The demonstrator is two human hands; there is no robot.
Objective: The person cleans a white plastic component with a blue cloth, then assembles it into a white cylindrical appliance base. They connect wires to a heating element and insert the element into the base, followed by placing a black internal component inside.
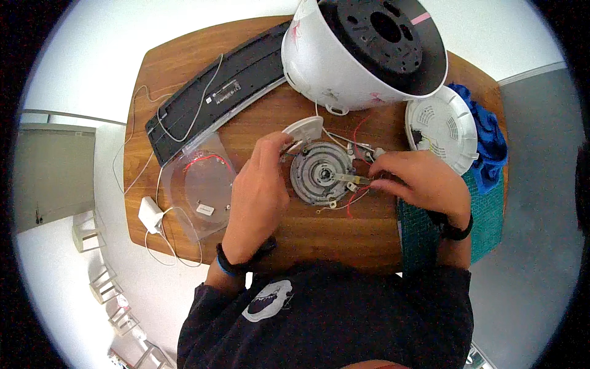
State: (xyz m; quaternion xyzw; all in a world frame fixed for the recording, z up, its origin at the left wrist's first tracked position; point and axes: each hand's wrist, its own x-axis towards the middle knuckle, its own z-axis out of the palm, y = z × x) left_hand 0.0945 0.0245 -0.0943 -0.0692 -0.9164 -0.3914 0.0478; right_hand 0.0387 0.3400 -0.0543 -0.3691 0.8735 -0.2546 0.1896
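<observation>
Now heating plate (319, 173) lies between left hand (258, 190) and right hand (421, 181)

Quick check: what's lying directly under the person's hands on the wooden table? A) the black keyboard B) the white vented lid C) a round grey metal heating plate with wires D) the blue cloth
C. The left hand steadies the edge of the round grey heating plate and the right hand pinches a small part at its right side; the black keyboard, white vented lid and blue cloth lie apart from both hands.
</observation>
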